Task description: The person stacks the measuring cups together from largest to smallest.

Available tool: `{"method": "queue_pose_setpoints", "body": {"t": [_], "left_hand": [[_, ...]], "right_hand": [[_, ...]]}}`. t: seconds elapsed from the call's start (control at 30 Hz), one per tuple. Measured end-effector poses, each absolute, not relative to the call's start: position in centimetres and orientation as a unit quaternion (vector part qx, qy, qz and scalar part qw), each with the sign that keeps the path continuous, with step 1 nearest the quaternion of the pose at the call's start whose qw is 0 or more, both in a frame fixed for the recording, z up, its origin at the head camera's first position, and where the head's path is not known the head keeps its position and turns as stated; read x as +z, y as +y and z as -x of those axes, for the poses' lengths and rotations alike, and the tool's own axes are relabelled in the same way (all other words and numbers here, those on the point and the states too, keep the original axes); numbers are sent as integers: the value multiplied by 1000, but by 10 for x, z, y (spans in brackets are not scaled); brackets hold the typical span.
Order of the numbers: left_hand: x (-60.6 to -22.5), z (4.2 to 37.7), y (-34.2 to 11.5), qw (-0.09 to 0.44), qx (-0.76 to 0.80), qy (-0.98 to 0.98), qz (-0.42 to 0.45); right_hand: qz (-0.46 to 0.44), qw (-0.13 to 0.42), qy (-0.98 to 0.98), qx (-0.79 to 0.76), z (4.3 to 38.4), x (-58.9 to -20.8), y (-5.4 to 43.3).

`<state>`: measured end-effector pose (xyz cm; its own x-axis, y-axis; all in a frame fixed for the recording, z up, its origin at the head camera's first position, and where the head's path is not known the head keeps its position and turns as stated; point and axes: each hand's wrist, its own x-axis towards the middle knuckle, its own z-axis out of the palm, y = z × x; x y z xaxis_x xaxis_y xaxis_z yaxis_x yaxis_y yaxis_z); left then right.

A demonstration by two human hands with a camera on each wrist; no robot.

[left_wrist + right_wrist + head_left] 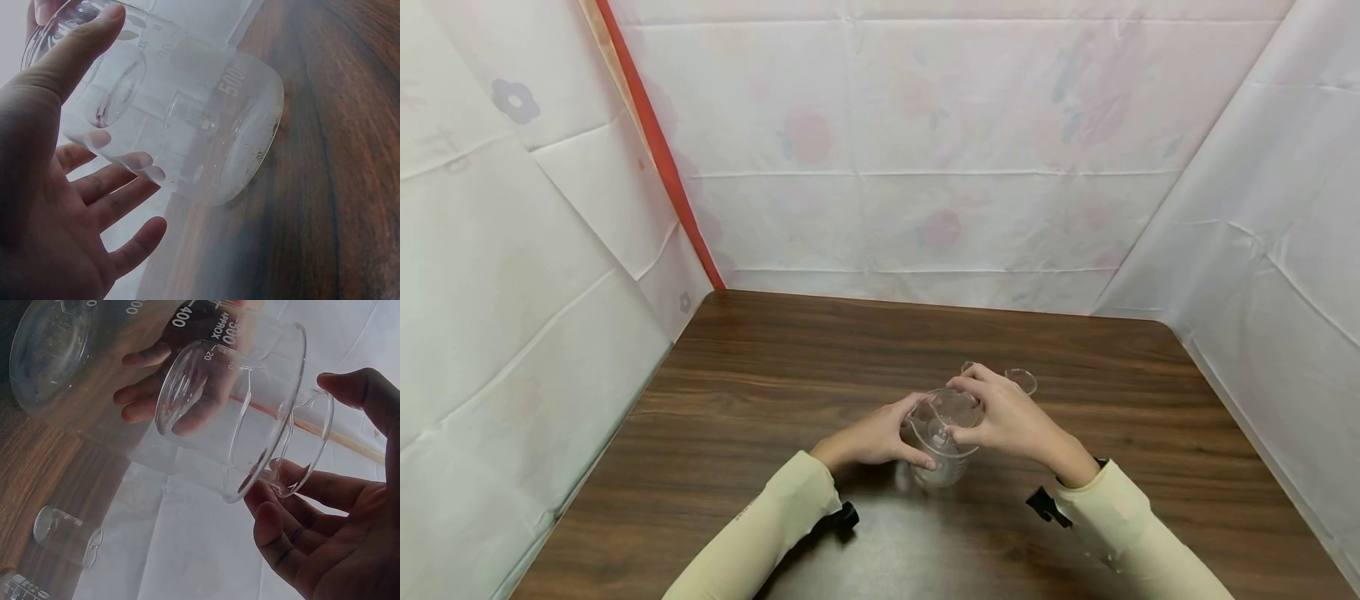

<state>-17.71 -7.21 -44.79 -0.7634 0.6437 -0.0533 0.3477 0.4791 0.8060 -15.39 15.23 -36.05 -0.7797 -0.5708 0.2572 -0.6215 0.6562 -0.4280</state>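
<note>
Holding a big glass cup (943, 475) in the left hand (880, 433), with the thumb on one side and the other fingers spread on the far side. Resting the big cup on the brown table (715, 442), between both hands. Pinching a little glass cup (250, 419) by its rim in the right hand (1007, 418), with the thumb across from the fingers. Having the little cup partway inside the mouth of the big one, with its rim sticking out. Seeing a third cup (69, 536) and a fourth cup (24, 587) on the table, both small and clear, near the right hand. Wearing pale sleeves (782, 508). Facing a white cloth (880, 108) with pink spots.
</note>
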Motion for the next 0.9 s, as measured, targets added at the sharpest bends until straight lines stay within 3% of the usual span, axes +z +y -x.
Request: {"method": "queue_pose_setpoints", "body": {"t": [0.9], "left_hand": [[-448,176,-72,181,408,847,-288]], "right_hand": [[-339,41,-917,205,152,-365,148]]}}
